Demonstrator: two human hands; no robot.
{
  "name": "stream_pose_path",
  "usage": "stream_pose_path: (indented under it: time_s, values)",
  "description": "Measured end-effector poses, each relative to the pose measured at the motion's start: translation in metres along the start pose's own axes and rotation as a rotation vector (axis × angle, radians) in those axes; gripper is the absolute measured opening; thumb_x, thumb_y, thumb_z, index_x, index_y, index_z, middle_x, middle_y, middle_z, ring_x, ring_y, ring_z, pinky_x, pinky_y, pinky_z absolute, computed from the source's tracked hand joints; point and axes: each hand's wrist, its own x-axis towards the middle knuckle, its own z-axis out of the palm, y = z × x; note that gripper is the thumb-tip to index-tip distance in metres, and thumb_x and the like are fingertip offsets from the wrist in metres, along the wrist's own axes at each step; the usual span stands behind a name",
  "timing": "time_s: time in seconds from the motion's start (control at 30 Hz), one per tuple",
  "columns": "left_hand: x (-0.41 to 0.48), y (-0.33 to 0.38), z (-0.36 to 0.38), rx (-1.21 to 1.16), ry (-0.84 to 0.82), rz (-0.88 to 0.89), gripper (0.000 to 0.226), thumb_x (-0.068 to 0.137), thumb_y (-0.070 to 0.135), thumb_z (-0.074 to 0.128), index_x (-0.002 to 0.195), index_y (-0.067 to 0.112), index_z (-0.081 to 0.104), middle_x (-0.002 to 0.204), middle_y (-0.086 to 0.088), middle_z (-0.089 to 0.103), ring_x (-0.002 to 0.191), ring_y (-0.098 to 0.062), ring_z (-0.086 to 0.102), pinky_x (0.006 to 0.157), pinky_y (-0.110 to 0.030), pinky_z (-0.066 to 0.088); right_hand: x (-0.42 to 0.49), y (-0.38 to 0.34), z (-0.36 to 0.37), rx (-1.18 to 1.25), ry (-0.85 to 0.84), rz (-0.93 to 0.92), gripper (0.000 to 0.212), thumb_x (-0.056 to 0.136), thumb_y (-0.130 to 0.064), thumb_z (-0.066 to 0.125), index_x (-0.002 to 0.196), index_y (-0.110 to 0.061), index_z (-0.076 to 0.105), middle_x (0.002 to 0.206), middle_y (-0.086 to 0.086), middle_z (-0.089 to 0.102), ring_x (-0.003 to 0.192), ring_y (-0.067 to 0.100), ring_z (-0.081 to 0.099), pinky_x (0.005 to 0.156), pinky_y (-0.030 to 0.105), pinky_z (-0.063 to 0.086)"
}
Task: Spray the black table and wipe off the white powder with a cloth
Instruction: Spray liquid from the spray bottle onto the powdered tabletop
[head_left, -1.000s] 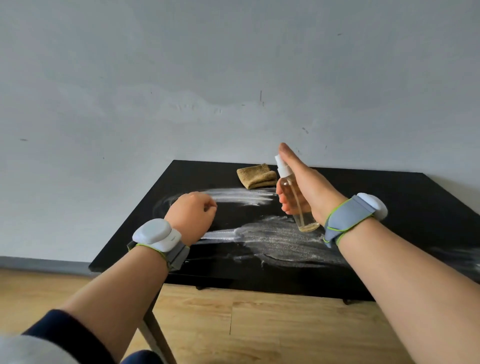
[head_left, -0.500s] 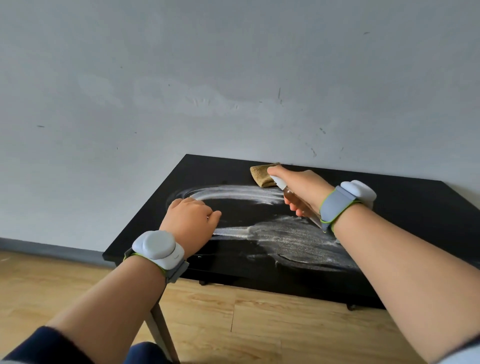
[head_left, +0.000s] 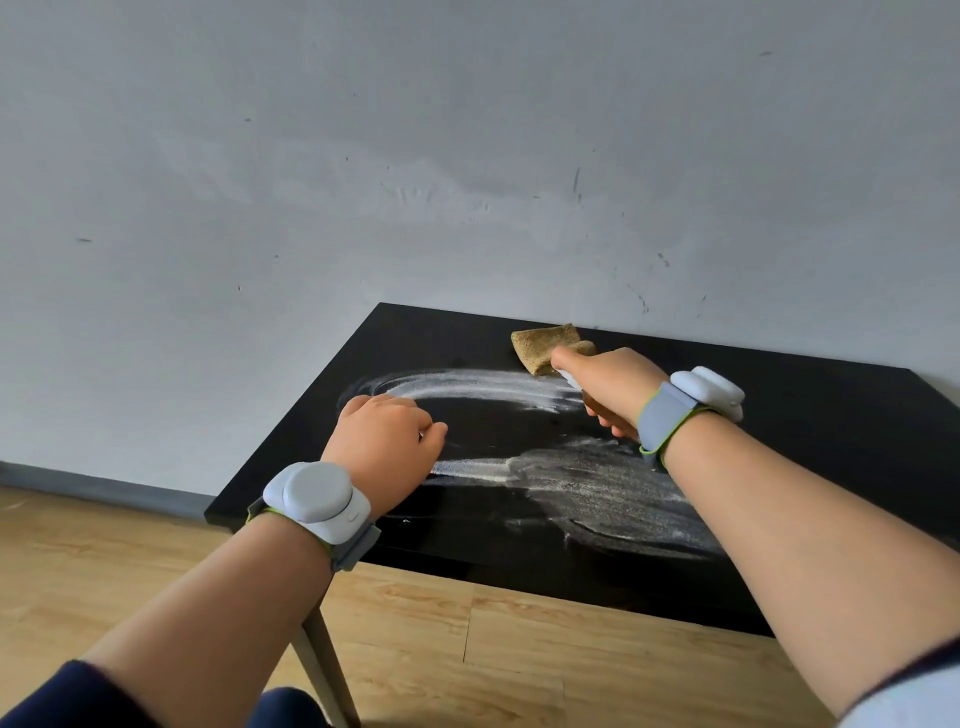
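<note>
Near the back edge of the black worktop (head_left: 810, 415) lies the tan cloth (head_left: 545, 347) — the right hand (head_left: 608, 387) beside it is closed around a mostly hidden spray bottle (head_left: 571, 381). White powder (head_left: 597, 478) streaks the middle — the left hand (head_left: 387, 447) rests there, loosely fisted, holding nothing.

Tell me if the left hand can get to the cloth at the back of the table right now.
Probably yes, but not straight. The left hand is loosely curled and holds nothing. The right hand, gripping the spray bottle, sits against the cloth's near side, so the left would have to come from the cloth's left.
</note>
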Motion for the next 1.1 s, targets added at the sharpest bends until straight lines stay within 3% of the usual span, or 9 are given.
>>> stream_pose_path:
  time_s: [0.17, 0.33, 0.7, 1.1]
  values:
    - [0.000, 0.001, -0.001, 0.004, -0.002, -0.004, 0.045, 0.098, 0.040, 0.035, 0.080, 0.021, 0.072, 0.087, 0.008, 0.064, 0.092, -0.012, 0.057, 0.106, -0.030, 0.029, -0.002, 0.003, -0.004, -0.011, 0.010, -0.023, 0.049, 0.068, -0.062, 0.050, 0.058, -0.013, 0.050, 0.052, 0.002, 0.054, 0.046, 0.021, 0.048, 0.048, 0.025, 0.040]
    - [-0.002, 0.002, -0.001, 0.003, -0.012, 0.001, 0.045, 0.098, 0.040, 0.034, 0.084, 0.023, 0.073, 0.091, 0.009, 0.065, 0.096, -0.012, 0.057, 0.107, -0.031, 0.030, -0.006, -0.003, -0.005, 0.020, -0.004, -0.076, 0.064, 0.067, -0.077, 0.053, 0.062, -0.014, 0.057, 0.055, 0.002, 0.058, 0.050, 0.019, 0.052, 0.050, 0.027, 0.044]
    - [-0.005, 0.004, -0.001, 0.014, -0.010, -0.012, 0.042, 0.096, 0.036, 0.034, 0.082, 0.025, 0.072, 0.089, 0.009, 0.064, 0.096, -0.013, 0.056, 0.105, -0.032, 0.030, -0.025, -0.037, 0.022, 0.039, -0.108, -0.092, 0.051, 0.072, -0.063, 0.050, 0.066, -0.013, 0.054, 0.057, 0.004, 0.058, 0.053, 0.020, 0.053, 0.053, 0.027, 0.045]
    - [-0.001, 0.004, -0.004, 0.005, -0.078, -0.053, 0.039, 0.094, 0.035, 0.037, 0.093, 0.023, 0.074, 0.102, 0.006, 0.066, 0.100, -0.018, 0.057, 0.101, -0.035, 0.033, -0.061, 0.002, -0.020, -0.013, -0.102, -0.075, 0.065, 0.073, -0.073, 0.053, 0.065, -0.010, 0.062, 0.050, 0.002, 0.058, 0.047, 0.017, 0.053, 0.049, 0.025, 0.046]
